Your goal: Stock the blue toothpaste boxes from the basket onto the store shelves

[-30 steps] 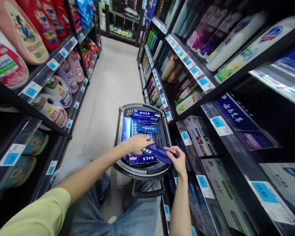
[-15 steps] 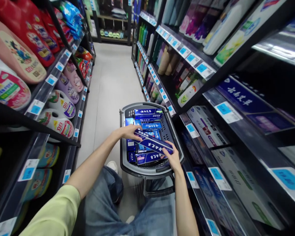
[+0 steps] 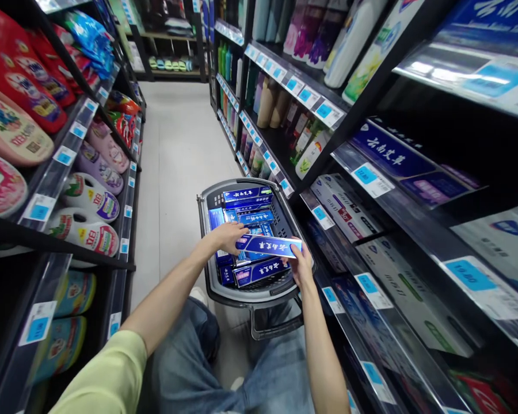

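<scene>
Between both hands I hold a long dark-blue toothpaste box point(image 3: 268, 245) with white lettering, over the shopping basket. My left hand point(image 3: 229, 237) grips its left end. At the right end, my right hand point(image 3: 301, 261) has its thumb on top and fingers at the edge and below. The grey-and-black basket point(image 3: 259, 297) stands in front of my legs, its handle point(image 3: 276, 332) folded toward me. Several blue toothpaste boxes lie inside, among them one at the far side point(image 3: 247, 195) and one at the near side point(image 3: 259, 271). The held box hides part of those beneath.
At my right, a shelf carries more toothpaste boxes point(image 3: 408, 161) and white cartons point(image 3: 347, 207). The left shelf holds detergent bottles point(image 3: 84, 230) and bagged goods point(image 3: 90, 43). A pale floor aisle point(image 3: 181, 132) runs ahead to a rack with slippers point(image 3: 170, 64).
The held box has turned from a slant to nearly level, showing its broad face more. My head view has shifted right, so the basket and shelves sit further left.
</scene>
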{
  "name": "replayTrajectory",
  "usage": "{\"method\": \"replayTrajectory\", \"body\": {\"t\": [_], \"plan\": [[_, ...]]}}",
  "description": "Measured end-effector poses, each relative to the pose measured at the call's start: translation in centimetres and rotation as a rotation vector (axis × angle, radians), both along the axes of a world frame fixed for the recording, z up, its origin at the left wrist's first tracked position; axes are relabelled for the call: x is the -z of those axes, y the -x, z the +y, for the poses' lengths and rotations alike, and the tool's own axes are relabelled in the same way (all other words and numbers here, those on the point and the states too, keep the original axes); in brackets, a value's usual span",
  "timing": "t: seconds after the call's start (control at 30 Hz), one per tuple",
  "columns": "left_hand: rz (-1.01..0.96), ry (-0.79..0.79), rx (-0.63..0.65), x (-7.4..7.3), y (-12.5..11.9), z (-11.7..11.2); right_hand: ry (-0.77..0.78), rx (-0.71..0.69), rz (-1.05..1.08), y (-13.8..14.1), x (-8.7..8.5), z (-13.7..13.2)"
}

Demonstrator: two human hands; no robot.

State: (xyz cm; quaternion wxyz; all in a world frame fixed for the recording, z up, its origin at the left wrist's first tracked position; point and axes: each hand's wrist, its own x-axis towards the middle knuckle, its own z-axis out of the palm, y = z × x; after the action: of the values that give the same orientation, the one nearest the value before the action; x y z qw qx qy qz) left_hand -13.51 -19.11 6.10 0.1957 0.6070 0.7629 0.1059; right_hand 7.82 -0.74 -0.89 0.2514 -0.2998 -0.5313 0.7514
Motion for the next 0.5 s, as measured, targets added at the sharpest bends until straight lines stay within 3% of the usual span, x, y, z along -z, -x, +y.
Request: {"method": "replayTrajectory", "body": {"t": [0.13,0.3,0.4,0.5], "plan": [[-0.190,-0.142,-0.008,0.8,-3.8,1.7,0.067,0.087,0.029,0.0,0.1,0.1],[-0.464,-0.222,-0.145,1.4,-7.7,4.0,0.062,0.073,0.043,-0.4,0.6,0.1],[-0.647,-0.259,-0.308,1.1,-7.7,4.7,-0.006,0.075,0.127,-0.6,0.3,0.1],[-1.010,-0.466,-0.563,0.6,-7.1,5.5,-0.064,-0.045,0.189,-0.5,-0.3,-0.1]]}}
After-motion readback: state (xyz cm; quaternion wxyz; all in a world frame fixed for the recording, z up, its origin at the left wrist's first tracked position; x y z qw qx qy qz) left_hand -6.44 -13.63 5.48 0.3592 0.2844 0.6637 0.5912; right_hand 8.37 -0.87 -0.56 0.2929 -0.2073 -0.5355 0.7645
